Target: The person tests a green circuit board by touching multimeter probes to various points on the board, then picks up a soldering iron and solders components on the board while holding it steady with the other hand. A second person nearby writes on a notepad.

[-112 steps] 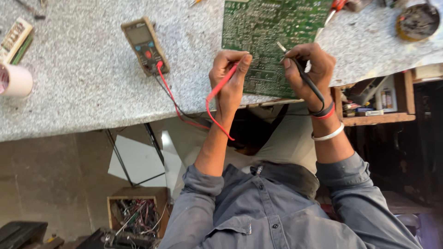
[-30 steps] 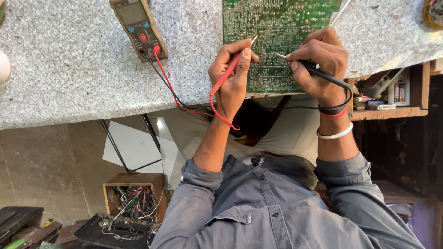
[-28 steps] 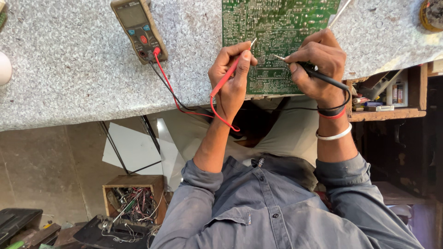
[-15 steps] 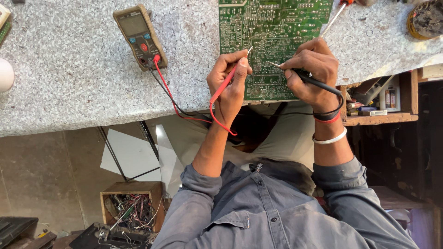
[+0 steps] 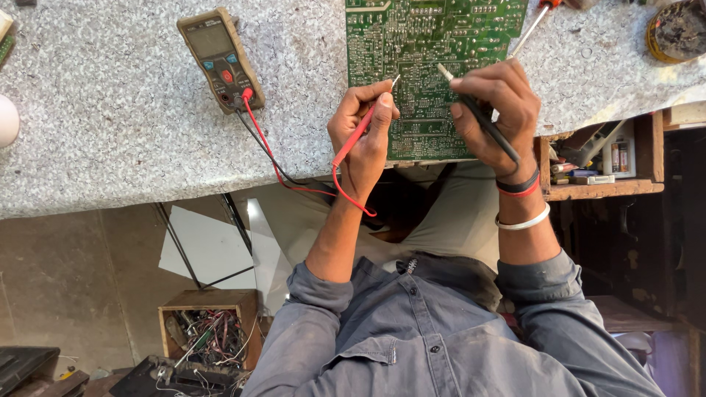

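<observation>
Two probes are in use, one per hand. The left hand (image 5: 365, 132) pinches the red probe (image 5: 358, 134) between thumb and fingers, pen-fashion, with its metal tip angled toward the green circuit board (image 5: 434, 51). The right hand (image 5: 494, 110) is closed around the black probe (image 5: 478, 114) in the same grip, its tip pointing left onto the board. Both tips sit close together near the middle of the board's near half; whether each tip actually touches a solder point cannot be confirmed at this resolution.

The board lies flat on the speckled stone bench (image 5: 110, 132), its near edge at or just over the bench edge. Red and black leads (image 5: 276, 162) run left from the hands, dip below the bench edge, and rise to the multimeter (image 5: 219, 59), which lies face-up to the far left of the board. A screwdriver (image 5: 531, 26) rests at the board's far right corner.

Risks, as judged from this position:
- Tip slip. The solder points are densely packed; a small slide could bridge two neighbouring points and give a false reading or a short.
- Lead snag. The slack loop hanging below the bench edge could catch on a knee and jerk the red probe off its point.
- Board shift. Nothing visibly clamps the board, so probe pressure could push it.
</observation>
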`<state>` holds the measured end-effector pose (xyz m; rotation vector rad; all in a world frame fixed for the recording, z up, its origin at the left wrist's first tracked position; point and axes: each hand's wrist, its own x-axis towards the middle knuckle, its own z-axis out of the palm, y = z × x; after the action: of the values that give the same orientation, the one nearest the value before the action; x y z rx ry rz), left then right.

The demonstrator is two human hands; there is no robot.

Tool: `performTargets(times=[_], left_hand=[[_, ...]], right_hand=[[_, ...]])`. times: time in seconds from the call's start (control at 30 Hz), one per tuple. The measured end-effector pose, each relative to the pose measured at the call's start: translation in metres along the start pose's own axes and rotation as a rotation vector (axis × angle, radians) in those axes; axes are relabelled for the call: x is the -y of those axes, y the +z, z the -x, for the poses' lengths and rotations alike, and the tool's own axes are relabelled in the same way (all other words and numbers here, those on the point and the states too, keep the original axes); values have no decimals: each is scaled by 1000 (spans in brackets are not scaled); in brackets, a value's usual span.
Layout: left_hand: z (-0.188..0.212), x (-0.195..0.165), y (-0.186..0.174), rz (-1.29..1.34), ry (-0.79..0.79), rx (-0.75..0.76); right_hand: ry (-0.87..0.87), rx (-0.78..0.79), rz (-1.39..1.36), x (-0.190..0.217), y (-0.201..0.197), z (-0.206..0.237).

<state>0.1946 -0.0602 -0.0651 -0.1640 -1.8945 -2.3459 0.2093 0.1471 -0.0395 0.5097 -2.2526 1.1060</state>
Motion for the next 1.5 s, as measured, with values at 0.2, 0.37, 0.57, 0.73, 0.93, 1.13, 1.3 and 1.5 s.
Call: performTargets(times=[0.2,0.37,0.57,0.73,0.93,1.13,1.3,1.5], left_hand=[[1,0,-1,5,3,6],[0,-1,-1,1,2,8],[1,0,-1,5,-1,10],[1,0,-1,13,3,10],[1,-1,-1,14,5,14],[1,0,0,8,6,14],[2,0,0,11,11,16],[1,1,0,5,19,9]], right_hand=[[8,16,37,2,-2,0],[-1,42,43,7,-4,-2],[4,59,61,8,-4,-3],[-13,63,86,6,-3,-2],[-10,56,84,5,-2,-2],[-7,56,86,6,-3,-2],[-7,67,88,7,-4,-3],[-23,70,90,8,-3,-5]])
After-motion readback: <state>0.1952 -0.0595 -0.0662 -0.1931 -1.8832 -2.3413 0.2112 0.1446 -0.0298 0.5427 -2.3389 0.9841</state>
